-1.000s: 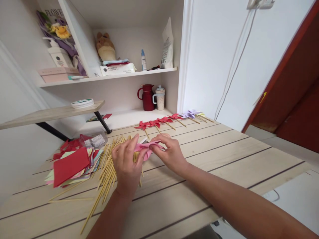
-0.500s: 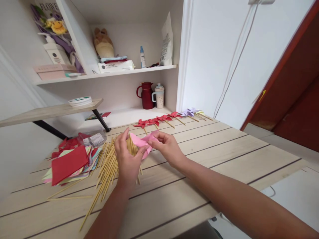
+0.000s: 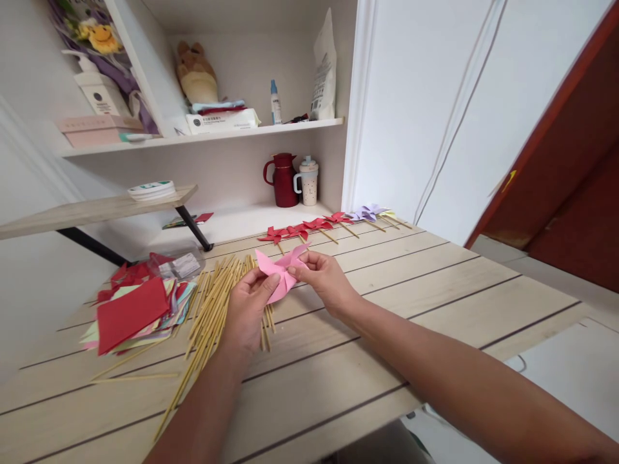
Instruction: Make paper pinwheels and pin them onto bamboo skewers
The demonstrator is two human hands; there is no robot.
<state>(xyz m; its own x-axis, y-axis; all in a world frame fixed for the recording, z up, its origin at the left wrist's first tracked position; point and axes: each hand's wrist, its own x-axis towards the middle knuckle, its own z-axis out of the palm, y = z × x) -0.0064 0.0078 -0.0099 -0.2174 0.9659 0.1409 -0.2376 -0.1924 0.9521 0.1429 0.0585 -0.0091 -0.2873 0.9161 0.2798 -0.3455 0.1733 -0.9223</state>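
Between my two hands is a pink paper pinwheel (image 3: 281, 276), its blades folded toward the middle and no stick visible on it. My left hand (image 3: 249, 303) pinches its left side, thumb in front and fingers behind. On the other side, my right hand (image 3: 323, 278) grips it with the thumb near the centre. Beneath and left of my left hand lies a loose heap of thin wooden sticks (image 3: 213, 316). Farther left is a stack of coloured paper sheets with a red sheet (image 3: 131, 314) on top.
Finished red pinwheels (image 3: 316, 223) and purple pinwheels (image 3: 367, 212) on sticks line the table's back edge. A clear plastic packet (image 3: 184, 265) sits behind the papers, near a small raised shelf (image 3: 97, 209). A red jug (image 3: 284, 180) and a cup (image 3: 308, 182) stand in the cabinet.
My left hand's raised fingers have closed down onto the pinwheel's left side. The pinwheel has turned to face me more, with its blades drawn in. The view has shifted slightly.
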